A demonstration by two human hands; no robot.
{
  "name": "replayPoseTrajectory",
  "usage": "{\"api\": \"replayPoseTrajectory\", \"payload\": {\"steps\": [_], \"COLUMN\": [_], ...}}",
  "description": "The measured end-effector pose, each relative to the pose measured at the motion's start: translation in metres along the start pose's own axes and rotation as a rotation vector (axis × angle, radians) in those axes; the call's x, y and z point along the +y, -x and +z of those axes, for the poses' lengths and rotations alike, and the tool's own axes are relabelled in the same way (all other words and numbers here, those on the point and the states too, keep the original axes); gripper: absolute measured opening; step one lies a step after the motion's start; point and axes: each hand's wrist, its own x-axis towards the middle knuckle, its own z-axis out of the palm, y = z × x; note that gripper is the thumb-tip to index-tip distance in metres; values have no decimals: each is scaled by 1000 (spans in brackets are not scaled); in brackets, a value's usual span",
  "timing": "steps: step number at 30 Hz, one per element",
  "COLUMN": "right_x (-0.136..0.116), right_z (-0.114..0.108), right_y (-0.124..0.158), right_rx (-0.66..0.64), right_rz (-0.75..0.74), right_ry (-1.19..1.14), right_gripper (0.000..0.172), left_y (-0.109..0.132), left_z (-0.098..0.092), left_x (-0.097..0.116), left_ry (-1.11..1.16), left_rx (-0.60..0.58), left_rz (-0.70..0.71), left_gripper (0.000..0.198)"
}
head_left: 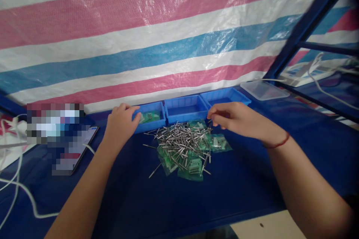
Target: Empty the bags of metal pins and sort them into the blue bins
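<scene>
A loose heap of silvery blind rivets (179,140) lies on the blue table surface, mixed with small green plastic bags (193,168). At the left of the heap, my left hand (122,123) rests by the near-left side of the left blue bin (151,124), thumb and fingers apart, with nothing seen in it. A green bag with small parts (150,116) lies inside that bin. My right hand (234,118) hovers at the heap's right edge, before the middle blue bin (186,110) and right blue bin (226,98). Its fingers are curled into a pinch; whatever is between the fingertips is too small to make out.
A clear plastic lid (265,90) lies at the back right, near the blue metal frame (291,41). On the left are a phone (81,153), partly pixelated, and white cables (30,198). A striped plastic sheet (140,37) hangs behind the bins.
</scene>
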Motion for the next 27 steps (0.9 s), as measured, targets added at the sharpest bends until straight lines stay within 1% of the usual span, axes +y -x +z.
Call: {"api": "replayPoseTrajectory", "payload": {"steps": [2, 4, 5, 7, 8, 9, 11, 13, 18, 22, 25, 27], "right_x": [14, 25, 29, 32, 32, 31, 28, 25, 29, 34, 29, 20], "right_z": [-11, -12, -10, -1, 3, 7, 12, 13, 0, -15, -15, -7], "right_y": [7, 12, 13, 14, 14, 13, 11, 10, 13, 17, 17, 15], "right_rx": [-154, -286, -324, -348, -338, -328, -323, -333, -399, -445, -404, -364], "right_rz": [40, 94, 116, 122, 111, 95, 63, 46, 90, 76, 72, 32], "right_ry": [92, 141, 167, 239, 282, 325, 389, 399, 198, -31, -207, -312], "right_gripper": [24, 32, 38, 51, 54, 52, 43, 36, 24, 14, 21, 27], "left_y": [12, 25, 32, 42, 46, 49, 53, 54, 55, 56, 58, 60], "left_z": [-4, -8, -9, -11, -11, -11, -9, -8, -10, -11, -13, -15], "left_x": [17, 35, 43, 56, 60, 64, 67, 67, 66, 67, 71, 77], "left_ry": [88, 180, 231, 317, 350, 375, 407, 425, 472, 525, 607, 679], "left_rx": [15, 6, -6, -46, -60, -75, -101, -123, -132, -144, -165, -184], "left_rz": [68, 149, 198, 256, 275, 287, 295, 292, 275, 263, 233, 202], "left_gripper": [31, 28, 27, 24, 23, 22, 22, 21, 21, 21, 21, 22]}}
